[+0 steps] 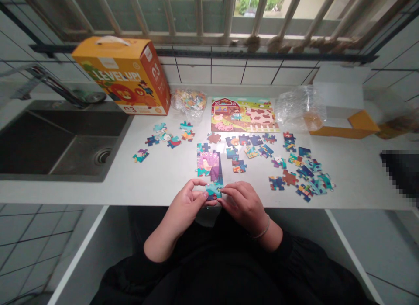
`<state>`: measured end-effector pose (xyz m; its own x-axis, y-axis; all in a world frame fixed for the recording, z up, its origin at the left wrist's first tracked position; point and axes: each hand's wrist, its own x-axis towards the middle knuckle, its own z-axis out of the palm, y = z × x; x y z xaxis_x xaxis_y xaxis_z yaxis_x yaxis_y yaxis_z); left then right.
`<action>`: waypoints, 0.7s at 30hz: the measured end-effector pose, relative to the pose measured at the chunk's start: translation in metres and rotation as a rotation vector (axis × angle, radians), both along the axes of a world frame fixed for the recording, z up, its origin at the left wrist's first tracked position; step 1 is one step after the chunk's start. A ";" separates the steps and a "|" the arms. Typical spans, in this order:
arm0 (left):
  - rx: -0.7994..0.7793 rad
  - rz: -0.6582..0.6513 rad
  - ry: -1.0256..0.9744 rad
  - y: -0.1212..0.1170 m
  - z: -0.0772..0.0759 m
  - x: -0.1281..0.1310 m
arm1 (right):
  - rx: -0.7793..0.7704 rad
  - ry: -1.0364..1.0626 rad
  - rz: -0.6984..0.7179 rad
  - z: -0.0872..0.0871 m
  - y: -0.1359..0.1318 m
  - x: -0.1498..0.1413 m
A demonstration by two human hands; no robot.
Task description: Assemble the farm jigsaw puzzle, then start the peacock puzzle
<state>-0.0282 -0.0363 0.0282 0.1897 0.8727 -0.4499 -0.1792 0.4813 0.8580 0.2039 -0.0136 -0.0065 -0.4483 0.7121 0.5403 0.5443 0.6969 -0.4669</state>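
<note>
Between my hands, at the counter's front edge, is a teal jigsaw puzzle piece point(212, 190). My left hand point(190, 199) pinches it from the left with thumb and fingers. From the right, the fingertips of my right hand point(240, 202) close on its edge. Just beyond it lies a joined section of purple and teal puzzle point(209, 162), whose lower end is close to the held piece; whether they touch I cannot tell. Loose puzzle pieces point(238, 166) lie right of this section. More pieces point(163, 135) are scattered to the left, and a larger cluster point(306, 170) lies far right.
Behind the pieces lies a farm picture point(245, 115). An orange box point(121, 77) and a bag of pieces point(189, 102) stand at back left, beside the sink point(75, 141). Clear plastic wrap point(299, 107) and an open box point(347, 126) are at back right.
</note>
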 end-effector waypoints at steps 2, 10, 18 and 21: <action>0.022 -0.007 0.051 0.000 0.000 -0.001 | 0.000 -0.007 0.005 0.000 0.000 0.000; 0.264 0.035 0.699 0.013 0.007 -0.040 | 0.016 -0.021 0.056 0.000 0.000 0.000; 0.526 0.016 1.463 0.047 -0.007 -0.112 | 0.010 -0.119 0.046 0.000 0.000 -0.003; 0.565 0.025 1.602 0.052 -0.014 -0.118 | 0.026 -0.138 0.040 0.002 0.000 -0.003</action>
<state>-0.1464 0.0159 0.0146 -0.1278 0.9749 0.1826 0.9709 0.0854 0.2237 0.2006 -0.0132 -0.0047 -0.5477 0.6787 0.4894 0.5733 0.7304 -0.3713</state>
